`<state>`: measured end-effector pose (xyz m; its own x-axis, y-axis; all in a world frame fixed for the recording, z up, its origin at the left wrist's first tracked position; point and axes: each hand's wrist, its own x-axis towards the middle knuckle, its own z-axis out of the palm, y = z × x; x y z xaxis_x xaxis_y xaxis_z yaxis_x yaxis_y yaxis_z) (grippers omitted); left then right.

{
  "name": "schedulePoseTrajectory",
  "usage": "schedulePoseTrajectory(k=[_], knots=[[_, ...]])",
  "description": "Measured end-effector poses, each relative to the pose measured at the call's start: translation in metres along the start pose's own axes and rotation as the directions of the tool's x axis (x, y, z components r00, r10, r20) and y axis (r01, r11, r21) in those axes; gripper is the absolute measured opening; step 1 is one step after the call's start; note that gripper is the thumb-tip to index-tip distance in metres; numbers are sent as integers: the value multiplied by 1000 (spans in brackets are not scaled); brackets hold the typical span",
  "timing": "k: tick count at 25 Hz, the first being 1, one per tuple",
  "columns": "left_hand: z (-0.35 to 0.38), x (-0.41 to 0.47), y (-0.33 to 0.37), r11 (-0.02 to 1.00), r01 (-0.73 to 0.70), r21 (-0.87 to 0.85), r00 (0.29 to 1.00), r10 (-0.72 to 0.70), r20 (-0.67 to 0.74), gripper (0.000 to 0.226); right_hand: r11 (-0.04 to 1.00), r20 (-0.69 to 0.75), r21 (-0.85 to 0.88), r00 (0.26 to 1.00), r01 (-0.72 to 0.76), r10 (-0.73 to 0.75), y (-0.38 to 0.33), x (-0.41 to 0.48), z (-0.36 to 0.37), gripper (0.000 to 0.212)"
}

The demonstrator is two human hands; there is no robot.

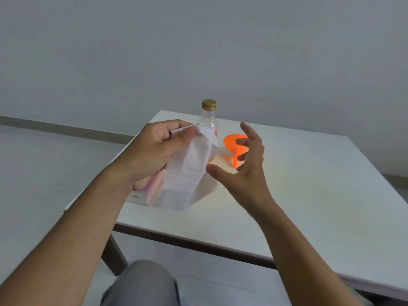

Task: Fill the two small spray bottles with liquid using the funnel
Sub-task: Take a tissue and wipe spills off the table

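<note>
Funnel [229, 143], orange, sits at frame centre on the white surface [287, 195], stem pointing down-frame, just behind the spread fingers of the right hand [249, 164], which is the nearer one. A clear gold-capped bottle [208, 118] stands up-left of it. No spray bottles show. The right hand hovers with fingers apart, holding nothing, beside a white packet [183, 171] that the left hand [152, 149] pinches at its top.

By the table's [309, 195] left edge the left hand [152, 151] pinches the folded top flap of a white and pink carton [181, 180]. The right hand [245, 164] hovers just beside it, fingers spread. Toward the far corner stands a clear bottle [207, 119] with a gold cap, and an orange funnel [229, 144] lies tipped next to it.
</note>
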<state>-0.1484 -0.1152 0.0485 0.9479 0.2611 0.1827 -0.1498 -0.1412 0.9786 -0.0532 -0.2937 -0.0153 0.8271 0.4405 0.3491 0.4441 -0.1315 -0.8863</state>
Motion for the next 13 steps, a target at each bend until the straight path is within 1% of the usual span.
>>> schedulePoseTrajectory(k=[1,2,3,4,5,6,9,11,12,13], knots=[[4,2,-2,997,22,-70,999,-19,47,26,996,144,32,987,-82,77,2,3,-16,80],[8,3,-5,991,42,-131,996,-31,84,26,978,306,101,941,-183,144,6,5,-31,68],[13,5,-8,981,62,-183,993,-42,111,25,944,444,168,877,-285,186,12,7,-45,53],[19,7,-12,969,90,-229,990,-61,130,23,908,510,210,833,-363,215,21,6,-57,39],[25,10,-17,957,117,-265,987,-83,137,21,878,518,253,823,-407,232,30,4,-66,30],[31,11,-23,945,146,-293,984,-110,138,21,841,498,320,832,-437,243,38,1,-73,25],[52,18,-46,894,246,-374,968,-211,132,30,708,398,538,878,-458,265,57,-9,-93,12],[68,23,-63,838,313,-446,950,-280,140,32,609,373,618,867,-498,330,64,-13,-109,19],[76,25,-70,810,346,-473,938,-317,143,35,582,374,616,848,-530,376,66,-15,-116,25],[84,26,-79,780,390,-489,919,-365,151,39,591,361,580,827,-561,431,67,-17,-121,27]])
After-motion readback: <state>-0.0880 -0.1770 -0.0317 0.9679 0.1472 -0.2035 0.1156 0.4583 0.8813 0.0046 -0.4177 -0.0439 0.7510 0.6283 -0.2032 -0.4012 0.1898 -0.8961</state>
